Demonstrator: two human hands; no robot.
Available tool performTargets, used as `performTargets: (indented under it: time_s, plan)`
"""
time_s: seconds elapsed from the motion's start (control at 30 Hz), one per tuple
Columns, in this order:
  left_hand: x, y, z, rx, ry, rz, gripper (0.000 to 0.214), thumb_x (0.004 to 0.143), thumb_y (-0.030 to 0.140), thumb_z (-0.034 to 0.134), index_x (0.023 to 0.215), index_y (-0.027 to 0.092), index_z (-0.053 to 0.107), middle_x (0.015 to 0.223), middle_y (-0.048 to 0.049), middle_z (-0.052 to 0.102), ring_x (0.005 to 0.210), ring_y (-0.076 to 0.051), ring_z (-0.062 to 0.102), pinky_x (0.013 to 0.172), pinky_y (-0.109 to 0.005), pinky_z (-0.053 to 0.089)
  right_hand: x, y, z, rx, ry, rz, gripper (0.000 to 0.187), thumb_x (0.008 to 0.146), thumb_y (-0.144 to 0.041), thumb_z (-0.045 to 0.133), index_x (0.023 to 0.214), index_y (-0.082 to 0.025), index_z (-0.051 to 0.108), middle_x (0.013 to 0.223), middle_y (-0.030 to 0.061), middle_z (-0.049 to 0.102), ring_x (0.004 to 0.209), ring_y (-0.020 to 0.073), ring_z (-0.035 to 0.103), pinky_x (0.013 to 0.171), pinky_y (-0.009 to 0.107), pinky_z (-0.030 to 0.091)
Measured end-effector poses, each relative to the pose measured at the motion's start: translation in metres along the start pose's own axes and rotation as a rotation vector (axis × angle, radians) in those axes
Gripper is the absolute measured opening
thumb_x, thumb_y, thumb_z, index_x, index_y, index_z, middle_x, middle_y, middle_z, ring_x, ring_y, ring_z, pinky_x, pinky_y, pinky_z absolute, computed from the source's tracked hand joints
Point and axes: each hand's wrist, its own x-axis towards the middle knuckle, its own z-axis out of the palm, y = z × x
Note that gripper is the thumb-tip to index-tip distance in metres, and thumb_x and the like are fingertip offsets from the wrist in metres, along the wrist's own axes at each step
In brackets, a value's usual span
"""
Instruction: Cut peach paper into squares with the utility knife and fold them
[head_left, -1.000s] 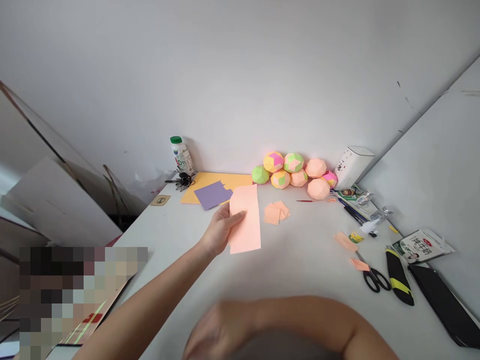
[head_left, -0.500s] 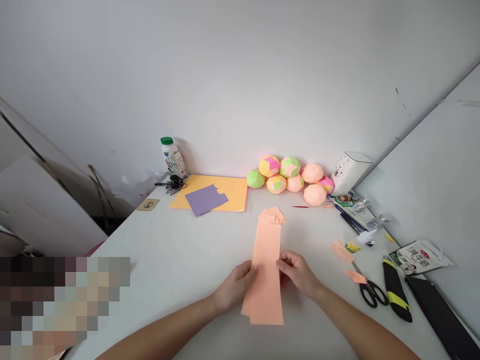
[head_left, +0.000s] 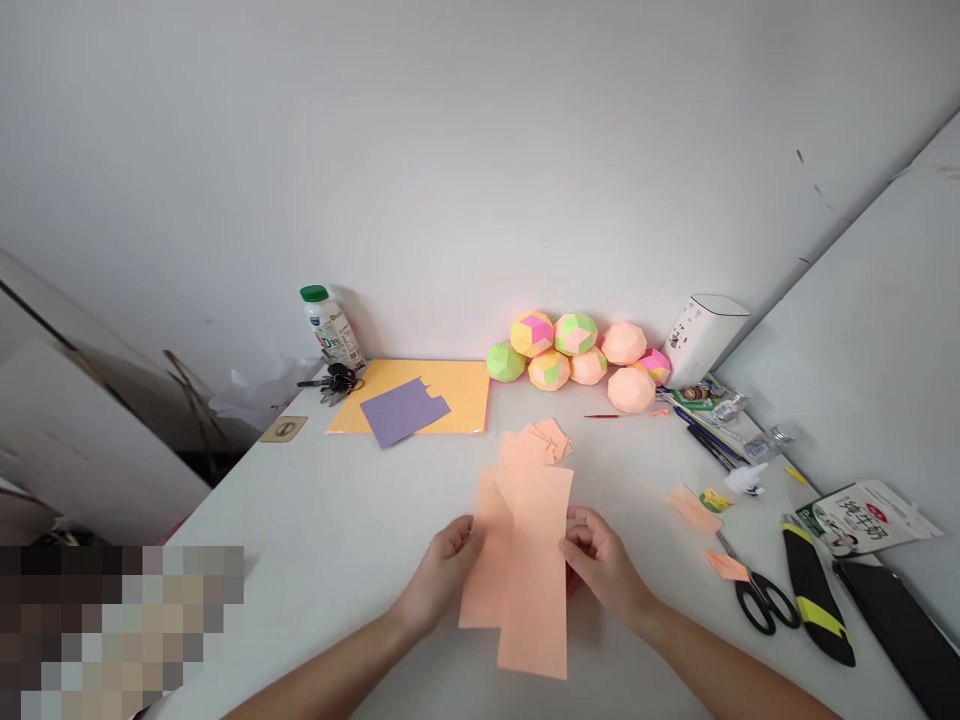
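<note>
My left hand [head_left: 442, 572] pinches the left edge of a peach paper strip [head_left: 484, 590], thumb on top. My right hand [head_left: 606, 562] grips the right edge of another peach paper strip [head_left: 536, 600], which overlaps the first and reaches nearer to me. Behind them a further length of peach paper [head_left: 517, 447] shows at the top; I cannot tell whether it is a separate strip. Just past it lie small cut peach paper pieces [head_left: 553, 440] in a loose pile.
Faceted paper balls [head_left: 575, 334] are grouped by the wall. Purple paper [head_left: 405, 410] lies on a yellow-orange sheet [head_left: 465, 385], near keys [head_left: 339, 380] and a bottle [head_left: 334, 330]. To the right are scissors [head_left: 766, 602], a glue bottle [head_left: 727, 490], a black-and-yellow cutter [head_left: 814, 590] and a phone-like black slab [head_left: 892, 620].
The strips, nearly stacked before, have slid and fanned apart. My left hand has shifted left with one strip, while the right-hand strip has come a little closer to me.
</note>
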Motion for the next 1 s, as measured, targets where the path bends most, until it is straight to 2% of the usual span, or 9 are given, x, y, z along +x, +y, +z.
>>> performTargets:
  time_s: [0.2,0.3,0.4,0.47,0.53,0.6,0.73,0.83,1.0]
  plan:
    - [0.005,0.024,-0.035,0.233,0.305,-0.026,0.051,0.081,0.037,0.051,0.126,0.015,0.044,0.064,0.0015,0.058,0.057,-0.017,0.059,0.053,-0.026,0.044,-0.005,0.003,0.0,-0.049,-0.015,-0.015,0.045,0.085,-0.034,0.053,0.126,-0.028,0.038,0.066,-0.0059,0.054,0.052,0.0123,0.053,0.045,0.025,0.047]
    - [0.008,0.028,-0.056,0.701,0.447,-0.028,0.06,0.083,0.027,0.042,0.139,0.014,0.028,0.054,0.0054,0.049,0.05,-0.017,0.053,0.046,-0.023,0.033,-0.005,0.005,-0.001,-0.167,-0.049,0.004,0.026,0.085,-0.035,0.052,0.107,-0.023,0.058,0.066,-0.0031,0.054,0.052,0.0114,0.053,0.045,0.023,0.044]
    - [0.012,0.023,-0.068,1.207,0.529,-0.082,0.066,0.085,0.024,0.037,0.142,-0.004,0.016,0.059,-0.0031,0.058,0.058,-0.023,0.058,0.05,-0.028,0.038,-0.003,0.005,-0.001,-0.249,-0.055,0.004,0.024,0.084,-0.034,0.05,0.097,-0.02,0.066,0.068,-0.0007,0.055,0.054,0.012,0.055,0.044,0.023,0.043]
    - [0.017,0.014,-0.069,1.43,0.637,0.059,0.063,0.086,0.025,0.039,0.14,-0.004,0.022,0.084,-0.016,0.065,0.082,-0.03,0.062,0.062,-0.035,0.045,-0.002,0.005,-0.002,-0.26,-0.056,-0.014,0.025,0.084,-0.031,0.05,0.098,-0.02,0.066,0.071,0.0,0.056,0.055,0.0119,0.056,0.044,0.023,0.044]
    - [0.021,0.003,-0.062,1.544,0.741,0.36,0.052,0.085,0.021,0.041,0.134,0.003,0.036,0.116,-0.025,0.057,0.113,-0.037,0.051,0.082,-0.047,0.045,-0.001,0.006,-0.002,-0.26,-0.07,-0.042,0.024,0.082,-0.028,0.05,0.095,-0.019,0.068,0.075,0.0008,0.056,0.055,0.0112,0.056,0.045,0.023,0.044]
    - [0.024,-0.01,-0.051,1.51,0.579,0.699,0.048,0.083,0.013,0.043,0.131,0.009,0.042,0.127,-0.0221,0.051,0.124,-0.035,0.043,0.095,-0.049,0.041,-0.001,0.008,-0.002,-0.266,-0.091,-0.08,0.023,0.081,-0.026,0.05,0.091,-0.019,0.069,0.078,0.0018,0.056,0.056,0.0111,0.056,0.043,0.022,0.042]
    - [0.02,-0.028,-0.024,1.355,-0.126,1.191,0.062,0.079,0.003,0.039,0.138,0.019,0.031,0.14,-0.0133,0.043,0.137,-0.029,0.029,0.106,-0.051,0.033,0.0,0.01,-0.002,-0.35,-0.106,-0.204,0.023,0.079,-0.02,0.05,0.089,-0.02,0.071,0.079,0.0032,0.058,0.055,0.0108,0.055,0.045,0.023,0.04]
    - [0.014,-0.029,-0.012,1.286,-0.415,1.135,0.056,0.081,0.009,0.044,0.136,0.016,0.035,0.141,-0.0146,0.043,0.134,-0.028,0.034,0.107,-0.047,0.035,0.001,0.01,0.0,-0.457,-0.087,-0.312,0.023,0.078,-0.018,0.051,0.087,-0.021,0.072,0.077,0.0037,0.061,0.058,0.0115,0.052,0.049,0.024,0.041]
    - [0.013,-0.023,-0.009,1.164,-0.455,1.082,0.048,0.082,0.008,0.043,0.129,0.016,0.045,0.132,-0.0144,0.052,0.124,-0.028,0.046,0.106,-0.047,0.036,0.002,0.005,0.002,-0.506,-0.065,-0.368,0.022,0.076,-0.017,0.052,0.087,-0.021,0.071,0.077,0.0033,0.06,0.059,0.0119,0.05,0.051,0.025,0.041]
